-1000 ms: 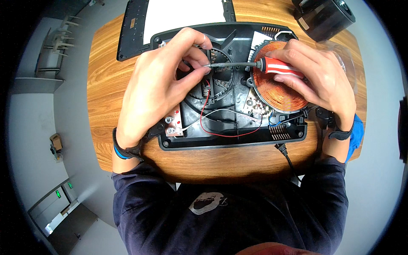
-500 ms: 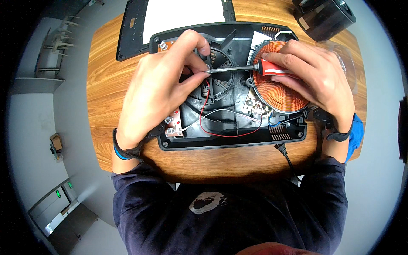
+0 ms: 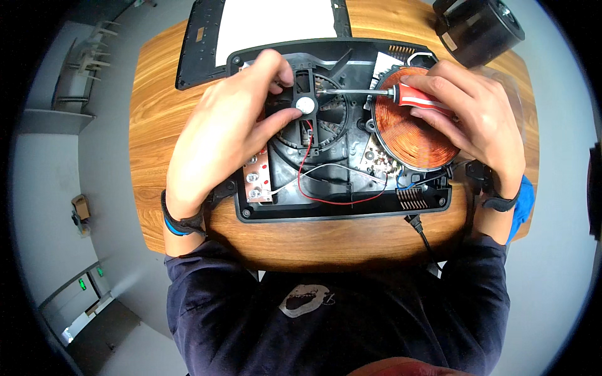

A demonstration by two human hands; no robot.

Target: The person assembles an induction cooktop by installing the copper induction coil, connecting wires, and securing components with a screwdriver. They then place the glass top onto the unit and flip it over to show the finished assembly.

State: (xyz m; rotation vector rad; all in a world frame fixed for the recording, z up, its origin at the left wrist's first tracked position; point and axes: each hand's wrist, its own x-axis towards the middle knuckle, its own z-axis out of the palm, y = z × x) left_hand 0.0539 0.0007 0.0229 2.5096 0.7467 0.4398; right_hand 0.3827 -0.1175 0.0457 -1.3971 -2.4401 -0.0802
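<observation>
My right hand (image 3: pixel 467 103) holds a screwdriver with a red and white handle (image 3: pixel 419 98). Its metal shaft points left over an opened induction cooker (image 3: pixel 342 210), and the tip is above the fan (image 3: pixel 332 116). My left hand (image 3: pixel 229 125) has thumb and index finger apart, nothing visible between them. The thumb tip is at the edge of a round silver disc (image 3: pixel 305 105) on the fan's black bracket. A round copper coil (image 3: pixel 411 135) lies under my right fingers. Red and white wires cross the housing; a small circuit board (image 3: pixel 256 178) sits below my left hand.
Behind the cooker lies a black-framed panel (image 3: pixel 199 47) with a white surface. A black cylindrical container (image 3: pixel 480 31) stands at the far right of the wooden table (image 3: pixel 153 144). A power plug and cord (image 3: pixel 419 227) hang at the near edge.
My left thumb and index finger have parted from their pinch at the screwdriver tip, uncovering the silver disc. The screwdriver has shifted slightly right and up with my right hand.
</observation>
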